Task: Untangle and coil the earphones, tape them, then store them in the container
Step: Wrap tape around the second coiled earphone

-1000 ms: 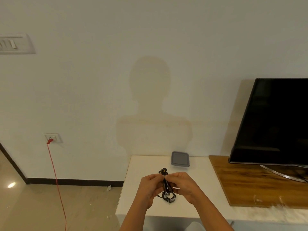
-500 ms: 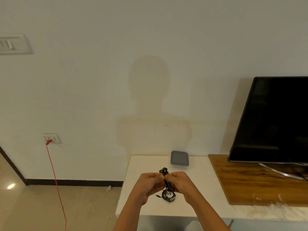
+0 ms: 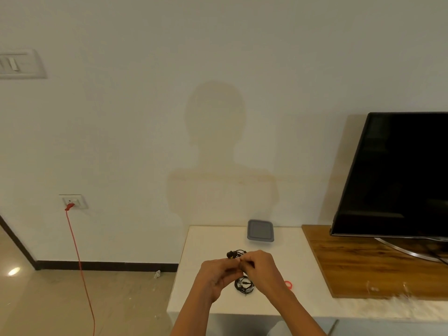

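Black earphones (image 3: pixel 243 284) hang in a coiled bundle between both hands above the white table (image 3: pixel 206 241). An earbud end sticks up above the fingers. My left hand (image 3: pixel 218 275) and my right hand (image 3: pixel 260 269) meet fingertip to fingertip, both pinching the bundle near its top. A grey square container (image 3: pixel 260 230) with its lid on sits at the back of the table near the wall. A small red ring, possibly a tape roll (image 3: pixel 288 284), lies on the table just right of my right wrist, partly hidden.
A wooden board (image 3: pixel 363 263) adjoins the table on the right and carries a black TV (image 3: pixel 400 175) on a stand. A red cable (image 3: pixel 80 263) runs from a wall socket (image 3: pixel 72 202) down to the floor at left. White fur (image 3: pixel 388 306) edges the front right.
Both hands stay pinched on the earphones, shifting slightly. The red ring beside my right wrist has come into view.
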